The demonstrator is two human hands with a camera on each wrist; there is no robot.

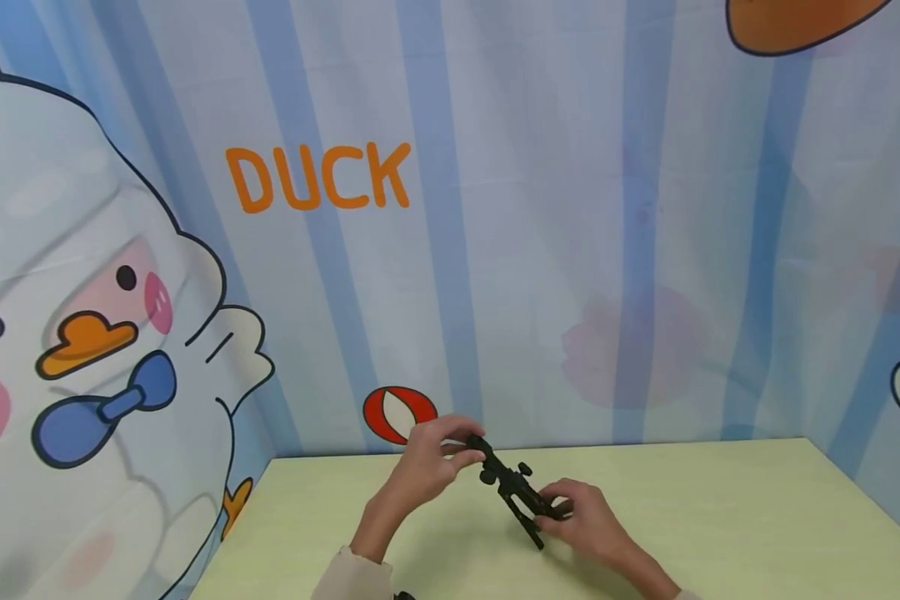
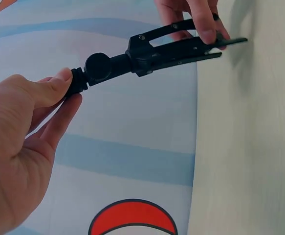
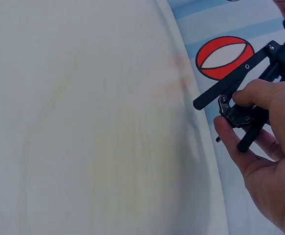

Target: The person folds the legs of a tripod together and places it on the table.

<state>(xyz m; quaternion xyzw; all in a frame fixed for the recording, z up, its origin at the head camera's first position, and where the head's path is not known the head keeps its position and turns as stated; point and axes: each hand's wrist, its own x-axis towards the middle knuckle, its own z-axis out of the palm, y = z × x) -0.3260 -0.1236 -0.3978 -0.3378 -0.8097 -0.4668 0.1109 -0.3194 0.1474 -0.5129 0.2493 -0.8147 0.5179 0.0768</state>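
A small black tripod (image 1: 512, 483) is held tilted above the table, its head end up to the left and its legs down to the right. My left hand (image 1: 422, 468) pinches the head end between thumb and fingers, as the left wrist view shows beside a round knob (image 2: 98, 66). At the leg end, my right hand (image 1: 587, 523) grips the tripod with thumb and fingers. One leg (image 3: 220, 93) stands out from the others in the right wrist view. The right fingers partly cover the leg end.
The pale yellow table (image 1: 705, 517) reaches back to a blue-striped curtain (image 1: 532, 250) printed with a duck and orange letters. A small black thing (image 1: 403, 596) shows at the bottom edge by the left sleeve (image 1: 354, 575).
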